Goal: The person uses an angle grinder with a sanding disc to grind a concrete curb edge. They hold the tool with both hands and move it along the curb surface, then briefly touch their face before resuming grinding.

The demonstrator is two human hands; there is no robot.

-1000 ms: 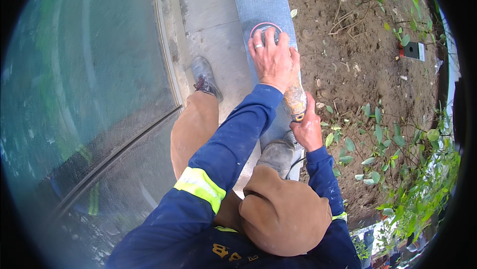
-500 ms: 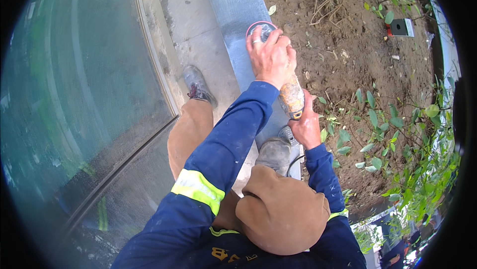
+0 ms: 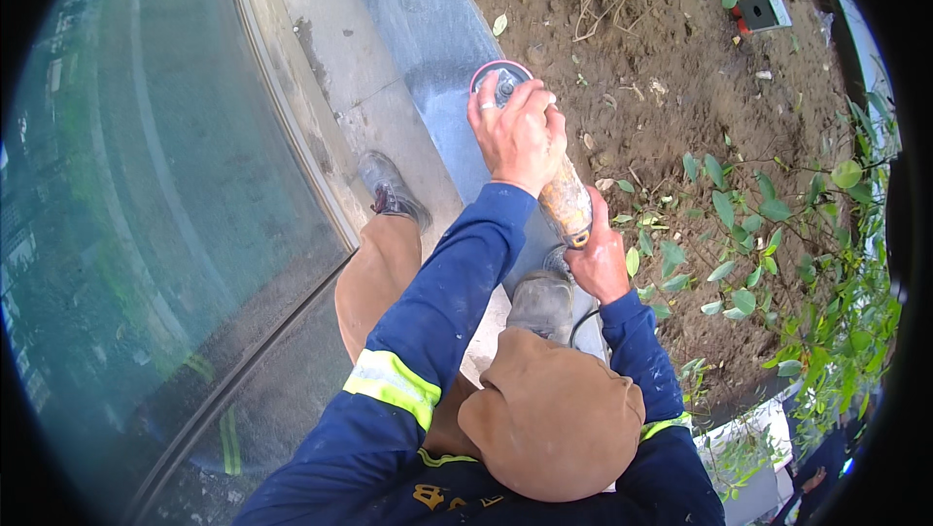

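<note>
Both my hands are on a dusty yellow angle grinder [image 3: 566, 198] with a pink-rimmed disc at its far end. My left hand [image 3: 520, 135] is closed over the front of the tool, just behind the round disc head [image 3: 503, 85]. Around the rear of the body wraps my right hand [image 3: 601, 252]; its palm side is hidden. The disc lies at the surface of a blue-grey stone ledge [image 3: 413, 16], near the soil side. Whether it touches the stone I cannot tell.
A glass panel [image 3: 146, 137] with a metal frame stands left of the paved strip [image 3: 335, 50]. Soil [image 3: 641, 69] and leafy branches [image 3: 748, 225] border the ledge on the right. A dark cable [image 3: 581, 320] runs beside my boot [image 3: 542, 305]. A black box-like object [image 3: 763, 11] sits on the soil.
The grinder and both hands sit slightly lower and further left in view, and more ledge shows beyond the disc. The surroundings have shifted as the view turned. Both hands keep their grip.
</note>
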